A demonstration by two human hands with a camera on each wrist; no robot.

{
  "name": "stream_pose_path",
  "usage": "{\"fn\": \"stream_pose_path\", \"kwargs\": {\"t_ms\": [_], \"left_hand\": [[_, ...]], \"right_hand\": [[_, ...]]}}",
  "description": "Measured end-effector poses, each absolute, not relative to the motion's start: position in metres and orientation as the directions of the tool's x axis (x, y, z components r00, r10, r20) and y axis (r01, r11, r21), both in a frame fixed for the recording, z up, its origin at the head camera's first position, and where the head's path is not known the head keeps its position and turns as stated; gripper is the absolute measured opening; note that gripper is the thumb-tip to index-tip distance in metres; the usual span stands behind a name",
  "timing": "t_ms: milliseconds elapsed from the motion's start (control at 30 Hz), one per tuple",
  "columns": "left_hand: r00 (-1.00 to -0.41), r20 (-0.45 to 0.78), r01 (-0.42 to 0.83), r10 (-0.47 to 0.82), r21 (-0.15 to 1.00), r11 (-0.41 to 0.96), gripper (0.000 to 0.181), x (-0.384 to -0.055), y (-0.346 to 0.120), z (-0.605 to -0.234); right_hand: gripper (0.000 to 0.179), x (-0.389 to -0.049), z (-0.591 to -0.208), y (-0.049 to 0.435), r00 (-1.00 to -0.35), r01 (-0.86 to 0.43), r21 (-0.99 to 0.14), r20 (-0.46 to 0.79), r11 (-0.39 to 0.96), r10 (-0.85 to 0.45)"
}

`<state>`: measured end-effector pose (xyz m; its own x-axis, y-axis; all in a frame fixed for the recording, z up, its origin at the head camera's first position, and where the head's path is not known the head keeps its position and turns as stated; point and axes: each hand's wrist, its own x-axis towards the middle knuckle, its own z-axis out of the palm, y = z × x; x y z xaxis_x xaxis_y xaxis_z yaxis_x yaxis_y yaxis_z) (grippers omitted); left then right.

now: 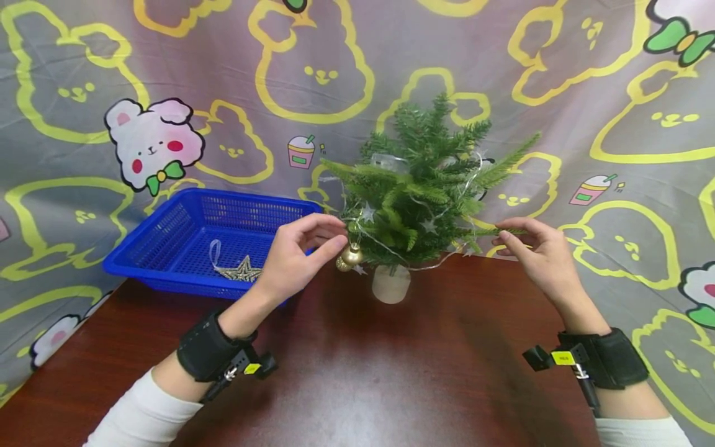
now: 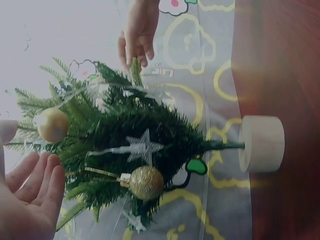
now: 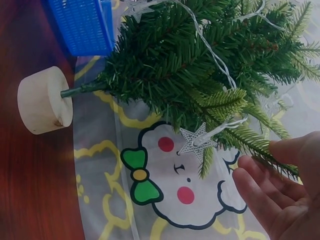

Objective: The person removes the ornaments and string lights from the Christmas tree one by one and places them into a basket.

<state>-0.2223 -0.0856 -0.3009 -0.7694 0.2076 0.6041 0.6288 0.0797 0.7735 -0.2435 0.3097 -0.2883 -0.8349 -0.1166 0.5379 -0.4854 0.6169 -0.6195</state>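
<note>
A small artificial Christmas tree (image 1: 413, 186) stands upright on a round pale wooden base (image 1: 391, 285). At its left side my left hand (image 1: 298, 251) has its thumb and fingers apart around a branch tip. Close by hang a smooth gold bauble (image 2: 52, 125) and a glittery gold bauble (image 2: 146, 183). My right hand (image 1: 539, 251) holds the tip of a light green branch (image 3: 262, 150) between thumb and fingers on the tree's right side. Clear star lights (image 3: 197, 144) on a wire string run across the foliage.
A blue plastic basket (image 1: 184, 288) sits on the left of the brown table (image 1: 357, 385). Inside lies a gold glitter star (image 1: 242, 270) with a ribbon loop. Directly behind the tree hangs a cartoon-print cloth (image 1: 318, 37).
</note>
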Motion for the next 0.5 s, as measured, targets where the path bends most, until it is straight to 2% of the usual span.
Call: {"fn": "stream_pose_path", "kwargs": {"t_ms": [300, 500], "left_hand": [[-0.796, 0.555, 0.587, 0.241, 0.804, 0.088, 0.025, -0.218, -0.07, -0.302], [-0.801, 0.546, 0.572, 0.243, 0.819, 0.046, 0.023, -0.219, -0.067, -0.303]], "right_hand": [[0.018, -0.243, -0.29, 0.31, -0.84, -0.471, -0.62, 0.534, 0.628, -0.102], [0.018, -0.244, -0.29, 0.31, -0.84, -0.474, -0.623, 0.532, 0.622, -0.107]]}}
